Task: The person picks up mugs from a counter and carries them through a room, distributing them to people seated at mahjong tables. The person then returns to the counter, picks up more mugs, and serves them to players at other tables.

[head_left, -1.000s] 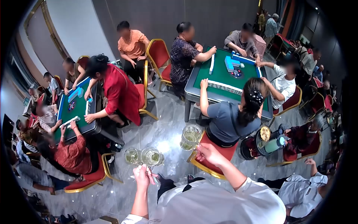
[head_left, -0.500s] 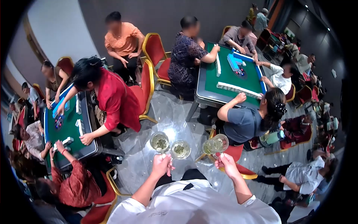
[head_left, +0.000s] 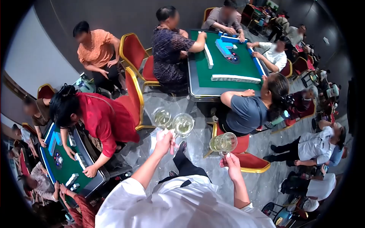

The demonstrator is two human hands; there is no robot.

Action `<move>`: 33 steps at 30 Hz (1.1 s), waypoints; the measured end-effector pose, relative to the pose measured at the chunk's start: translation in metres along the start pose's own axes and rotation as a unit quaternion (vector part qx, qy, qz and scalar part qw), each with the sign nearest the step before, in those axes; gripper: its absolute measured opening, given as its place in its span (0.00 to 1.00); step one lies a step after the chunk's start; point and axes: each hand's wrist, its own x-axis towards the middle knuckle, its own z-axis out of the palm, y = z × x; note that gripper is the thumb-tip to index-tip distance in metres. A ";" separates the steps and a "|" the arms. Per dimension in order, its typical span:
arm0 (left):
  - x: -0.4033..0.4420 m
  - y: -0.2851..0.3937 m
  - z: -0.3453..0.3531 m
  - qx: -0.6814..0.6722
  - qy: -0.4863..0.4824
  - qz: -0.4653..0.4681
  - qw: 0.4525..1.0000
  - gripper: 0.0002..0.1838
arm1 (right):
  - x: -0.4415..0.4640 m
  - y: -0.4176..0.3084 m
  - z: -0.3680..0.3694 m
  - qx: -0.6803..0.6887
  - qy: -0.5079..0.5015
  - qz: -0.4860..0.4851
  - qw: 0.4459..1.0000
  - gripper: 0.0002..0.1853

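Observation:
Two clear glass mugs, one on the left (head_left: pixel 161 117) and one beside it (head_left: pixel 183 124), hang from my left hand (head_left: pixel 164 141), whose fingers are closed round their handles. My right hand (head_left: pixel 230 162) grips the handle of another glass mug (head_left: pixel 223 142). Pale liquid with green bits shows in the mugs. Both hands are low in front of my white shirt, apart from each other, above the grey floor.
A green mahjong table (head_left: pixel 228 68) with several seated people is ahead. Another mahjong table (head_left: pixel 68 159) stands at the left, by a person in red (head_left: pixel 102 117). A red chair (head_left: pixel 243 152) is close to my right hand. Standing people (head_left: pixel 315 146) are at the right.
The view has turned and moved forward; the tables and people have shifted left in it. Both hands still hold the mugs, and my legs have changed position in a step.

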 end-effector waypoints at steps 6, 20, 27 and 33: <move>0.090 0.027 -0.010 0.023 -0.009 0.020 0.999 0.20 | 0.078 -0.011 0.013 0.016 -0.007 -0.023 1.000 0.16; 0.266 0.084 -0.048 0.032 0.023 0.028 0.999 0.20 | 0.228 -0.068 0.065 -0.027 -0.010 -0.021 0.999 0.14; 0.334 0.086 -0.072 -0.009 0.004 0.043 0.999 0.18 | 0.272 -0.092 0.094 -0.002 0.020 0.007 1.000 0.13; 0.363 0.088 -0.083 0.005 -0.005 0.033 0.999 0.16 | 0.293 -0.106 0.112 -0.007 0.012 0.012 1.000 0.17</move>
